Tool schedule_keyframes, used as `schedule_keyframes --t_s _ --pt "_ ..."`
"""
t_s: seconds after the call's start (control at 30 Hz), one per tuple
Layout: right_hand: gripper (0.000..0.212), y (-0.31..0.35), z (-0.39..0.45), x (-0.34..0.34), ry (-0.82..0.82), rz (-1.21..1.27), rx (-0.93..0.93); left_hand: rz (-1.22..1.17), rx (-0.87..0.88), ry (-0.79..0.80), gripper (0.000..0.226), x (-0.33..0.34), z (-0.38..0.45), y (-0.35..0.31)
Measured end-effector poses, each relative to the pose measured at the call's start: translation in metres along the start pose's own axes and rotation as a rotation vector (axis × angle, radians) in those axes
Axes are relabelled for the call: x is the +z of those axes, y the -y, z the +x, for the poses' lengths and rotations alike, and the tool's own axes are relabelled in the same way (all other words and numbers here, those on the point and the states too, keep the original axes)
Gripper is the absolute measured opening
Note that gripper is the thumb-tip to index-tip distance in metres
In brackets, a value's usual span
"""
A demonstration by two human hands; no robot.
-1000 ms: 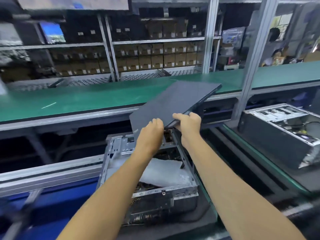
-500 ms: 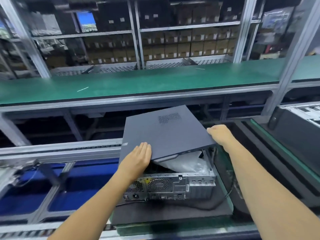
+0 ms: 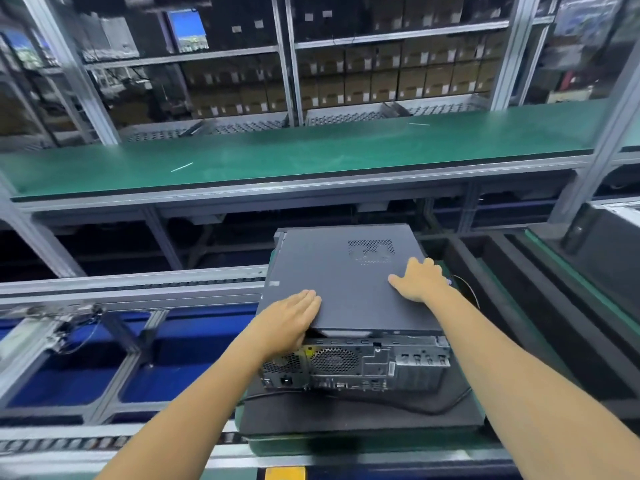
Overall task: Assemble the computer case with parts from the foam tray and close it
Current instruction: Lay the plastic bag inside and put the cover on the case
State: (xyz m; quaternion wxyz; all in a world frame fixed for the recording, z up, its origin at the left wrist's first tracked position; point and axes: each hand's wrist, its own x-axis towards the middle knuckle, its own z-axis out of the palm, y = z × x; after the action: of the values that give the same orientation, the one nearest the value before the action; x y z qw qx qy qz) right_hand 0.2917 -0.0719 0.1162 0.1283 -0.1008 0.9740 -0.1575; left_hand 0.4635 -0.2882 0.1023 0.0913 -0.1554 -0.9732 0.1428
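Observation:
The computer case (image 3: 356, 365) lies on its side on a black foam tray (image 3: 346, 415), its silver rear panel with fan grille facing me. A dark grey side panel (image 3: 343, 282) with a small vent patch lies flat on top of the case. My left hand (image 3: 289, 318) rests palm down on the panel's near left corner, thumb wrapped over the edge. My right hand (image 3: 417, 278) lies flat with fingers spread on the panel's right side. The case interior is hidden under the panel.
A green-topped shelf (image 3: 294, 157) runs across above the conveyor. Roller rails (image 3: 131, 282) and blue bins (image 3: 69, 379) lie to the left. Another open case (image 3: 613, 251) sits at the right edge. A black cable (image 3: 415, 405) trails across the foam tray. Racks of boxes fill the background.
The side panel, held tilted above the open case before, has come down flat onto it. Both hands shifted from gripping its edges to pressing on its top.

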Motion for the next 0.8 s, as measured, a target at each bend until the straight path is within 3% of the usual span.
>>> schedule_keyframes --t_s 0.1,0.23,0.3,0.43,0.53,0.7,0.8 --pt "0.06 0.001 0.003 0.008 -0.034 0.021 -0.01 -0.124 0.01 0.164 0.074 0.006 -0.009 0.011" --pt "0.061 0.001 0.007 0.018 -0.064 0.03 -0.006 -0.241 0.012 0.305 0.114 0.002 -0.012 0.016" --pt "0.064 0.001 0.009 0.023 -0.06 0.042 -0.006 -0.363 -0.054 0.36 0.109 0.003 -0.012 0.024" --pt "0.058 0.002 0.011 0.036 -0.148 0.01 -0.049 -0.485 -0.448 0.199 0.082 0.019 -0.002 0.036" --pt "0.072 0.005 0.003 0.046 -0.146 -0.049 -0.034 -0.479 -0.74 0.231 0.076 0.035 0.016 0.03" --pt "0.079 0.006 -0.011 0.066 -0.105 -0.108 -0.01 -0.394 -0.722 0.094 0.071 0.06 0.033 0.024" --pt "0.079 0.007 -0.009 0.064 -0.097 -0.139 -0.002 -0.43 -0.685 0.12 0.073 0.066 0.035 0.03"
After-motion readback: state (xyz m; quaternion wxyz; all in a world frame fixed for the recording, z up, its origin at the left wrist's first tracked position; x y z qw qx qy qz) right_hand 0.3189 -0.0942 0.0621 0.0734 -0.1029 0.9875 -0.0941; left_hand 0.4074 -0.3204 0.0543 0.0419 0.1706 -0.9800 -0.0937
